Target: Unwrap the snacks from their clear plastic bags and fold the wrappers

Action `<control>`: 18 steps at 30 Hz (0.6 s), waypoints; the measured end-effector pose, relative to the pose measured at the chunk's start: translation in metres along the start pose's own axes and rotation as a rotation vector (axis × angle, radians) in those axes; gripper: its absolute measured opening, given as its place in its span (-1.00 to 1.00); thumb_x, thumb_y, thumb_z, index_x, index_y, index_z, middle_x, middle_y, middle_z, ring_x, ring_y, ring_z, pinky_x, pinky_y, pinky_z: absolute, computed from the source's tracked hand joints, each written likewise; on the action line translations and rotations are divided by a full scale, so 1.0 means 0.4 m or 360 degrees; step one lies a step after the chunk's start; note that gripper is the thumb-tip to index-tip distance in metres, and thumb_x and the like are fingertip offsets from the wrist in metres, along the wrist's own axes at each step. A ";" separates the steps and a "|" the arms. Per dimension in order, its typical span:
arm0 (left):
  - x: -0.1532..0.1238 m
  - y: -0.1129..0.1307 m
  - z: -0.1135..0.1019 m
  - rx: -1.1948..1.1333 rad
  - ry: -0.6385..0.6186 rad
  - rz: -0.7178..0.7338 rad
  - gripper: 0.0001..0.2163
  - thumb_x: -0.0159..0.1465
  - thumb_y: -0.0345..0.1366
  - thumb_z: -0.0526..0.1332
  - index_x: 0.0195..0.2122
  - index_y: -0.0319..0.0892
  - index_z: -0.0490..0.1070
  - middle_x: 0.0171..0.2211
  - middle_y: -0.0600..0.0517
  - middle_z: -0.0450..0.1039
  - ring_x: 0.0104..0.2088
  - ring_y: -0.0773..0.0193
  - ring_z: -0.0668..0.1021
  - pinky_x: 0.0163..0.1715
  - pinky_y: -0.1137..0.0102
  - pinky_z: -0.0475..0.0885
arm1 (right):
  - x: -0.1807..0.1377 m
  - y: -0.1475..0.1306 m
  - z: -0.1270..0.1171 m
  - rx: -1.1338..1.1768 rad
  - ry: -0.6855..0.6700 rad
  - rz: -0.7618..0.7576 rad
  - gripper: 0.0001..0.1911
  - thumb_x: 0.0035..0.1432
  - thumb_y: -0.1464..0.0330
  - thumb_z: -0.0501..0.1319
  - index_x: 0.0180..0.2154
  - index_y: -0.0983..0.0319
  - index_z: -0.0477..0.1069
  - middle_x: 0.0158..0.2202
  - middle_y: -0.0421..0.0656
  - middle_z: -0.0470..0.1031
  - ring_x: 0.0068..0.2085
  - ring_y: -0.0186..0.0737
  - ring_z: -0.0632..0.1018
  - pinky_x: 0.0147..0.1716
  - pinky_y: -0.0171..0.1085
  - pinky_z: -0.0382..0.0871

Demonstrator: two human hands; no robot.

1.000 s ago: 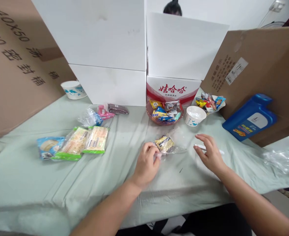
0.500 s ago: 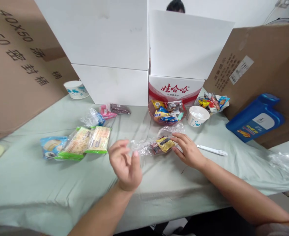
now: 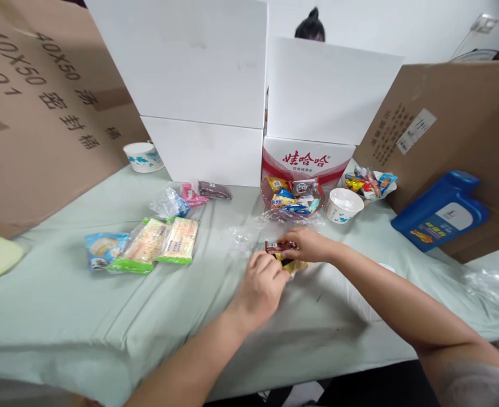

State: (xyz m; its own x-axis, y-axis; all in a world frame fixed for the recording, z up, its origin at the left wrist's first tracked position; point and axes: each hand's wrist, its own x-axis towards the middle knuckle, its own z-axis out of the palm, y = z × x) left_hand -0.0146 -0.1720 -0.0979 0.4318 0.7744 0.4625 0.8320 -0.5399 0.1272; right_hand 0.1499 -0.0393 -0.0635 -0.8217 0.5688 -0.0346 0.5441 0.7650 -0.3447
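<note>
My left hand (image 3: 263, 285) is closed at the near side of a yellow-and-black wrapped snack (image 3: 299, 265). Its fingertips are hidden, but they seem to grip that wrapper's edge. Over the same spot, my right hand (image 3: 307, 244) comes in from the right, fingers closed on a dark red-brown snack packet (image 3: 273, 247) just behind the yellow one. Crumpled clear plastic film (image 3: 241, 236) lies right behind both hands. Beyond it stands a reddish bowl (image 3: 267, 195) of mixed wrapped snacks, and a white paper cup (image 3: 345, 208) is beside that bowl.
Left on the cloth lie cracker packs (image 3: 179, 240), a blue packet (image 3: 103, 249), a pink packet (image 3: 192, 194) and a dark packet (image 3: 214, 190). A blue bottle (image 3: 442, 212) leans at right. White boxes (image 3: 207, 150) and cardboard (image 3: 54, 113) wall the table; a person's head shows behind.
My left hand has moved right and closed at the yellow snack. My right hand has shifted slightly left onto the red-brown packet. The clear film now lies behind the snacks. The view has tilted slightly.
</note>
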 end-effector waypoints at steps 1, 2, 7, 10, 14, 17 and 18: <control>-0.008 0.012 -0.012 -0.0074 -0.0161 0.0148 -0.87 0.26 -0.40 0.19 -0.42 -0.16 0.48 -0.40 0.00 0.47 -0.24 0.14 0.48 -0.10 0.19 0.35 | -0.002 -0.004 -0.002 -0.0044 -0.0021 -0.0032 -0.51 0.09 0.11 0.33 -0.02 0.26 0.48 -0.17 0.00 0.52 -0.15 -0.04 0.52 -0.15 -0.15 0.38; -0.016 0.024 -0.024 -0.0164 -0.0342 0.0263 -0.89 0.24 -0.33 0.25 -0.45 -0.15 0.48 -0.42 0.01 0.47 -0.25 0.14 0.49 -0.17 0.24 0.37 | -0.006 -0.008 -0.002 -0.0082 -0.0027 -0.0058 -0.42 0.00 0.04 0.37 -0.02 0.25 0.48 -0.18 0.00 0.50 -0.15 -0.03 0.50 -0.16 -0.14 0.38; -0.029 0.044 -0.067 -0.0487 -0.0702 0.0171 -0.79 0.24 -0.15 0.27 -0.48 -0.12 0.47 -0.51 0.05 0.46 -0.41 0.20 0.52 -0.38 0.34 0.36 | -0.046 -0.015 0.018 -0.0007 0.0039 -0.0259 -0.30 -0.22 -0.04 0.46 -0.13 0.27 0.43 -0.19 -0.02 0.45 -0.13 -0.02 0.46 -0.15 -0.13 0.40; -0.017 0.021 -0.068 -0.0368 -0.0378 -0.0245 -0.80 0.35 -0.26 0.11 -0.38 -0.16 0.44 -0.40 0.01 0.48 -0.39 0.19 0.54 -0.37 0.33 0.38 | -0.088 -0.027 0.036 0.0178 0.0017 -0.0356 -0.26 -0.24 0.02 0.49 -0.09 0.25 0.35 -0.19 -0.06 0.48 -0.17 -0.10 0.50 -0.16 -0.17 0.41; -0.005 -0.005 -0.042 -0.0161 -0.0344 -0.0586 -0.58 0.16 -0.08 0.35 -0.05 -0.21 0.38 -0.11 -0.15 0.47 -0.18 0.00 0.56 -0.27 0.23 0.46 | -0.154 -0.043 0.050 0.0278 0.0053 -0.0196 -0.28 -0.14 0.19 0.50 0.03 0.24 0.30 -0.11 -0.03 0.50 -0.12 -0.10 0.54 -0.15 -0.19 0.42; -0.004 -0.004 -0.022 -0.0046 -0.0488 -0.0569 -0.31 -0.05 -0.03 0.48 0.05 -0.23 0.34 0.03 -0.26 0.41 -0.04 -0.17 0.50 -0.16 0.12 0.46 | -0.192 -0.021 0.035 0.0454 0.0177 0.0013 -0.32 -0.10 0.25 0.48 0.06 0.20 0.32 -0.06 -0.05 0.50 -0.07 -0.08 0.54 -0.10 -0.16 0.43; -0.004 -0.001 -0.017 -0.0027 -0.0522 -0.0556 -0.30 -0.07 -0.03 0.49 0.05 -0.24 0.35 0.05 -0.27 0.40 -0.02 -0.19 0.49 -0.14 0.10 0.46 | -0.198 -0.005 0.023 0.0544 0.0271 0.0072 -0.33 -0.09 0.23 0.47 0.05 0.19 0.33 -0.06 -0.06 0.50 -0.07 -0.07 0.54 -0.09 -0.14 0.43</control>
State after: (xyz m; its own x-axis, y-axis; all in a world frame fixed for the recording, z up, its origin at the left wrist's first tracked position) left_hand -0.0181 -0.1753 -0.0926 0.2168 0.9722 0.0886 0.9422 -0.2321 0.2415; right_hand 0.2124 -0.0888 -0.0689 -0.7426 0.6637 0.0894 0.4677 0.6095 -0.6402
